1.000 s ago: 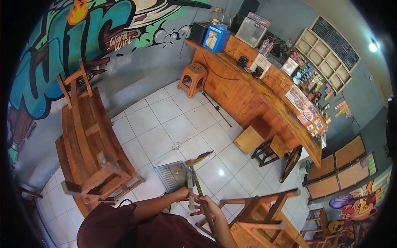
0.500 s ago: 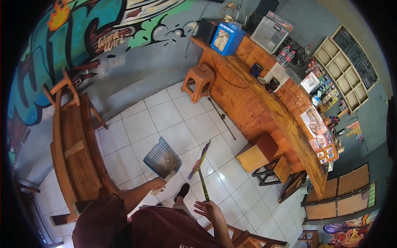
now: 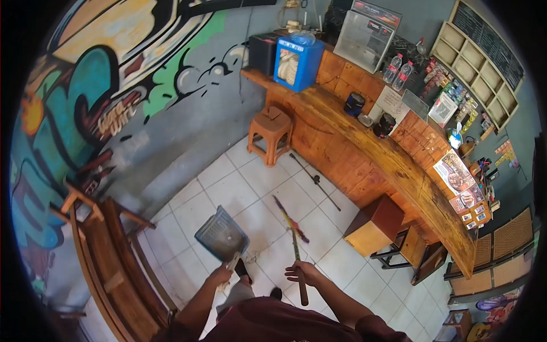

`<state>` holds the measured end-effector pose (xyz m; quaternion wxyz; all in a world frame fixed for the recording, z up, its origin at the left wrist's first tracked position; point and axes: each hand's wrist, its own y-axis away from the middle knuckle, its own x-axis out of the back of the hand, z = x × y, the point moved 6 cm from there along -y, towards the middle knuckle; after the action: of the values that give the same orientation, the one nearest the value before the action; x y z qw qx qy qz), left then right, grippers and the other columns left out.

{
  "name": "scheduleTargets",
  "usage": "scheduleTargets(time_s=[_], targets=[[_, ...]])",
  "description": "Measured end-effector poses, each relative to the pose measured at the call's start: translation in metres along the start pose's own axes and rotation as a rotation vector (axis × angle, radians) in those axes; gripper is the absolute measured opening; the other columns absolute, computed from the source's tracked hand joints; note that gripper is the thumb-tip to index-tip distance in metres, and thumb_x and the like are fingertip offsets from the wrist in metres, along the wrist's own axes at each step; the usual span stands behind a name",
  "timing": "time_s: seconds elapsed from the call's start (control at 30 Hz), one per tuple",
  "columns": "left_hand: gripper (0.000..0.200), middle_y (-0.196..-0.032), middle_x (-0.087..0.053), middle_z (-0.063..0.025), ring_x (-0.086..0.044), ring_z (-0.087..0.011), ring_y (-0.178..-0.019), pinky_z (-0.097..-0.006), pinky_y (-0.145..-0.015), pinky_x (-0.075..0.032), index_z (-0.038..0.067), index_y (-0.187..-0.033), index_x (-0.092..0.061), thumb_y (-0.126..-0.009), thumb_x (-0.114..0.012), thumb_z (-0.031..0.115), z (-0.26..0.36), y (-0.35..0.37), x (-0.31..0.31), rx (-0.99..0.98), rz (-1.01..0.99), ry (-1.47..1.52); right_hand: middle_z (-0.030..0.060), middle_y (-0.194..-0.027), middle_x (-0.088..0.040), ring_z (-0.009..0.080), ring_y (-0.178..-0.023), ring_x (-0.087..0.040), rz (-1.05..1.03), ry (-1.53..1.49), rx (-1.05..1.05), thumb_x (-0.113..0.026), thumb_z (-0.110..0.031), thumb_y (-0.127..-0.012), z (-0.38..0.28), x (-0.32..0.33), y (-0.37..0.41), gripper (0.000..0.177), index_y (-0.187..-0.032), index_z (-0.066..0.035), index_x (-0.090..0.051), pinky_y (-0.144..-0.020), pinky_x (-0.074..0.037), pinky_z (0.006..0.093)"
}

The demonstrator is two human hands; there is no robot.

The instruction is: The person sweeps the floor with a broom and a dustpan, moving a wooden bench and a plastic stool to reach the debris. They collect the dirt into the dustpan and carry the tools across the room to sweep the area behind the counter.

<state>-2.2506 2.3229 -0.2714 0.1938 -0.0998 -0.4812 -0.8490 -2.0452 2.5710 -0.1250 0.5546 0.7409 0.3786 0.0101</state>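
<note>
Tiled floor (image 3: pixel 213 179), head view: white squares set between a mural-painted wall (image 3: pixel 171 149) on the left and a wooden bar counter (image 3: pixel 376 166) on the right.

My left hand (image 3: pixel 219 276) is closed round the handle of a blue-grey dustpan (image 3: pixel 223 233). That hold, I judge, keeps my fingers clear of the tray. Whether the dustpan touches the tiles, I cannot tell.

My right hand (image 3: pixel 306 274) has the broom (image 3: pixel 296 248) by its stick, fingers loosely curled, the butt projecting past the hand towards me. In my judgement this leaves most of the length ahead for reach. The bristle head (image 3: pixel 285 215) lies right of the dustpan, apart from it. Thin strands (image 3: pixel 253 256) lie just beside the dustpan's right edge.

Edges: a wooden bench (image 3: pixel 108 272) bounds my left, one leg near the dustpan; a box (image 3: pixel 373 226) stands by the counter on my right. Ahead, a brown plastic stool (image 3: pixel 270 132) stands beside the counter, and a black rod (image 3: pixel 315 180) lies near its foot. Widest room for moving, as I assess it: between the dustpan and the stool.
</note>
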Motion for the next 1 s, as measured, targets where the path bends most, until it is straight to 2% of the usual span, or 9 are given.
scheduleTargets(time_s=[0.23, 0.43, 0.5, 0.53, 0.57, 0.63, 0.77, 0.8, 1.0], targets=[[0.051, -0.080, -0.057, -0.0219, -0.060, -0.0290, -0.061, -0.0375, -0.049, -0.052, -0.003, -0.117, -0.033, -0.076, -0.055, 0.017, 0.008, -0.084, 0.087, 0.030, 0.000, 0.207, 0.0134, -0.097, -0.053, 0.0260, -0.090, -0.054, 0.021, 0.011, 0.007, -0.050, -0.019, -0.076, -0.095, -0.069, -0.068, 0.018, -0.081, -0.002, -0.048, -0.080, -0.045, 0.0375], [0.029, -0.086, -0.057, -0.0252, -0.060, -0.0317, -0.058, -0.0402, -0.048, -0.051, -0.007, -0.098, -0.051, -0.075, -0.048, 0.010, 0.031, -0.159, 0.174, 0.201, -0.116, -0.053, 0.0118, -0.098, -0.054, 0.0238, -0.088, -0.053, 0.019, 0.022, -0.016, -0.049, -0.027, -0.078, -0.157, -0.101, -0.097, 0.023, -0.080, -0.004, -0.051, -0.083, -0.041, 0.0385], [0.036, -0.098, -0.056, -0.0218, -0.061, -0.0299, -0.075, -0.0395, -0.053, -0.049, -0.002, -0.108, -0.050, -0.076, -0.047, 0.014, 0.017, -0.204, 0.192, 0.231, -0.026, -0.133, 0.0129, -0.095, -0.055, 0.0211, -0.076, -0.053, -0.004, 0.032, -0.043, -0.049, -0.024, -0.078, -0.165, -0.087, -0.127, 0.021, -0.082, -0.004, -0.051, -0.080, -0.043, 0.0393], [0.042, -0.110, -0.052, -0.0193, -0.058, -0.0290, -0.087, -0.0386, -0.059, -0.049, 0.005, -0.115, -0.048, -0.077, -0.048, 0.022, 0.077, -0.169, 0.228, 0.198, -0.064, -0.173, 0.0112, -0.082, -0.056, 0.0183, -0.064, -0.052, 0.043, 0.073, -0.042, -0.049, -0.022, -0.078, -0.172, -0.084, -0.139, 0.021, -0.083, -0.002, -0.052, -0.075, -0.046, 0.0369], [0.048, -0.118, -0.047, -0.0154, -0.056, -0.0280, -0.092, -0.0390, -0.066, -0.049, 0.011, -0.118, -0.047, -0.076, -0.051, 0.033, 0.033, -0.230, 0.230, 0.137, 0.014, -0.391, 0.0112, -0.082, -0.056, 0.0183, -0.064, -0.052, 0.048, 0.080, -0.066, -0.049, -0.022, -0.078, -0.179, -0.082, -0.155, 0.021, -0.083, -0.002, -0.052, -0.075, -0.046, 0.0369], [0.050, -0.122, -0.047, -0.0059, -0.051, -0.0227, -0.104, -0.0368, -0.081, -0.044, 0.016, -0.116, -0.050, -0.072, -0.056, 0.040, 0.058, -0.243, 0.260, 0.289, -0.154, -0.869, 0.0085, -0.069, -0.053, 0.0161, -0.058, -0.050, 0.101, 0.200, -0.078, -0.050, -0.020, -0.077, -0.188, -0.068, -0.179, 0.022, -0.082, 0.001, -0.054, -0.070, -0.048, 0.0336], [0.043, -0.117, -0.051, -0.0006, -0.050, -0.0206, -0.106, -0.0351, -0.082, -0.043, 0.016, -0.109, -0.056, -0.070, -0.061, 0.034, 0.068, -0.288, 0.300, 0.458, -0.163, -0.720, 0.0096, -0.065, -0.052, 0.0153, -0.055, -0.050, 0.052, 0.270, -0.102, -0.047, -0.020, -0.081, -0.237, -0.076, -0.218, 0.027, -0.082, 0.006, -0.054, -0.064, -0.049, 0.0335], [0.039, -0.114, -0.054, 0.0000, -0.050, -0.0194, -0.106, -0.0347, -0.079, -0.045, 0.018, -0.106, -0.058, -0.070, -0.063, 0.031, 0.060, -0.300, 0.302, 0.735, -0.386, -0.699, 0.0121, -0.072, -0.056, 0.0161, -0.060, -0.052, 0.015, 0.299, -0.098, -0.045, -0.023, -0.083, -0.244, -0.068, -0.236, 0.029, -0.085, 0.004, -0.054, -0.064, -0.049, 0.0334], [0.041, -0.111, -0.055, -0.0033, -0.054, -0.0204, -0.099, -0.0369, -0.078, -0.046, 0.015, -0.104, -0.057, -0.066, -0.066, 0.028, 0.071, -0.369, 0.325, 0.774, -0.185, -0.802, 0.0087, -0.076, -0.053, 0.0166, -0.066, -0.053, 0.021, 0.355, -0.079, -0.046, -0.025, -0.081, -0.301, -0.057, -0.298, 0.027, -0.084, 0.001, -0.053, -0.070, -0.049, 0.0319]])
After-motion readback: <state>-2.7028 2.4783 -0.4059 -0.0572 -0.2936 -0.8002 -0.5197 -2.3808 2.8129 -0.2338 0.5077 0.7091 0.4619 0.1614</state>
